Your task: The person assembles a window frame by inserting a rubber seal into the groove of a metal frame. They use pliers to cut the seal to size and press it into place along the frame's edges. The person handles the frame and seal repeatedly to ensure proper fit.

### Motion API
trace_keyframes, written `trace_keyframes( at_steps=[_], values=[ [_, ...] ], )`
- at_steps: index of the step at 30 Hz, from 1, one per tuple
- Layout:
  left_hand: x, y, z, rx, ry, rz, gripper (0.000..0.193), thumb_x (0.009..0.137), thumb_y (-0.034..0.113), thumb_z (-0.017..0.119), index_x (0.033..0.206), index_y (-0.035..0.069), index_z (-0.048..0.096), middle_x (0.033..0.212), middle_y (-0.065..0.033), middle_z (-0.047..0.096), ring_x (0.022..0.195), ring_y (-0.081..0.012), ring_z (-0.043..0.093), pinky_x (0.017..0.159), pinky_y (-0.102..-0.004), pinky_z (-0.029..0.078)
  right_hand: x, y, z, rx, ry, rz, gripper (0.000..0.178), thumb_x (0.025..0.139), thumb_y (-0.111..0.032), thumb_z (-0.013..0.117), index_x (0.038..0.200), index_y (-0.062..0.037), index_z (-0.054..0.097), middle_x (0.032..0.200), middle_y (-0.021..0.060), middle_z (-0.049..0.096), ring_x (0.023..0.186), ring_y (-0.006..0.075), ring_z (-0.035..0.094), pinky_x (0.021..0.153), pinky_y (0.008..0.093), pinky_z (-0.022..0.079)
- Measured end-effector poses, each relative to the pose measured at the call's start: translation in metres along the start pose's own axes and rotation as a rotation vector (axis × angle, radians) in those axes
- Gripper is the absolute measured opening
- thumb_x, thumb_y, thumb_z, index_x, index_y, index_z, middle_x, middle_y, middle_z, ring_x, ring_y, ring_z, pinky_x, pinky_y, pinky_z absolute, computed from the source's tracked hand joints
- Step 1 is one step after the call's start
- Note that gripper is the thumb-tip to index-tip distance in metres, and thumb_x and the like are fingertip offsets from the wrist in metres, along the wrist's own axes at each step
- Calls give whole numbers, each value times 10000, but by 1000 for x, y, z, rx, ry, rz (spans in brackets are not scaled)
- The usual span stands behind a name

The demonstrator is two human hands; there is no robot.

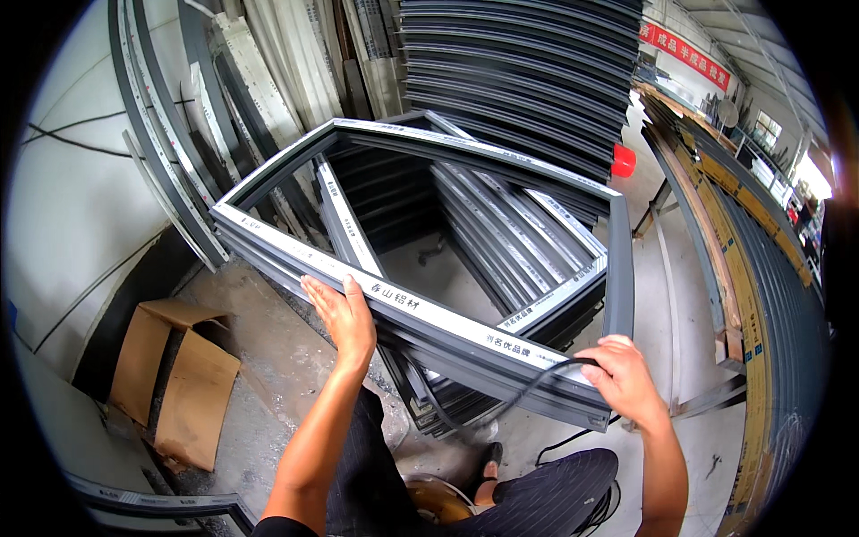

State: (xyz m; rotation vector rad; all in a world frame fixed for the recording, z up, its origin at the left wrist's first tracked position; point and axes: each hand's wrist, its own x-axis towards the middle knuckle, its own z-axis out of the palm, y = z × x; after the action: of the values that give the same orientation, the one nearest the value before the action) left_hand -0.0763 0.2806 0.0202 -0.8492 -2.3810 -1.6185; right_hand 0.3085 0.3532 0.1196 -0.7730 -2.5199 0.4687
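A dark grey aluminium window frame (407, 298) with white printed film along its sides lies tilted across a stack of similar frames (514, 234). My left hand (344, 322) rests on its near side, fingers stretched and nothing in them. At the near right corner, my right hand (631, 380) pinches the end of a black rubber sealing strip (537, 378) against the frame. From there the strip loops down below the near side, and part of it is hidden behind the frame.
A tall pile of dark profiles (519, 80) stands behind. Long profiles (161, 116) lean on the left wall. An opened cardboard box (199, 394) sits on the floor at left. On the right runs a rack of long bars (756, 268). A red object (624, 160) is near the pile.
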Motion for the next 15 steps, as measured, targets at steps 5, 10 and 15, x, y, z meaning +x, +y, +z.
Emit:
trace_keyframes(
  at_steps=[5,10,15],
  values=[
    [39,-26,10,-45,-65,41,773,988,423,337,1440,-150,82,1536,-301,79,1456,-359,50,1180,-388,43,-1,-34,27,-51,56,22,241,803,-210,665,957,-27,694,719,138,640,775,305,615,901,426,436],
    [117,-50,15,-115,-280,-23,784,983,491,292,1469,-91,90,1555,-248,96,1465,-308,51,1181,-356,58,19,-103,74,-140,166,-4,254,821,-192,654,986,1,645,767,125,637,759,302,601,861,428,427],
    [156,-78,29,-231,-350,51,787,991,533,292,1476,-63,125,1562,-214,122,1463,-288,79,1178,-337,77,32,-130,96,-138,248,56,246,809,-143,665,1009,-1,649,788,107,644,780,296,602,887,434,431]
  ],
)
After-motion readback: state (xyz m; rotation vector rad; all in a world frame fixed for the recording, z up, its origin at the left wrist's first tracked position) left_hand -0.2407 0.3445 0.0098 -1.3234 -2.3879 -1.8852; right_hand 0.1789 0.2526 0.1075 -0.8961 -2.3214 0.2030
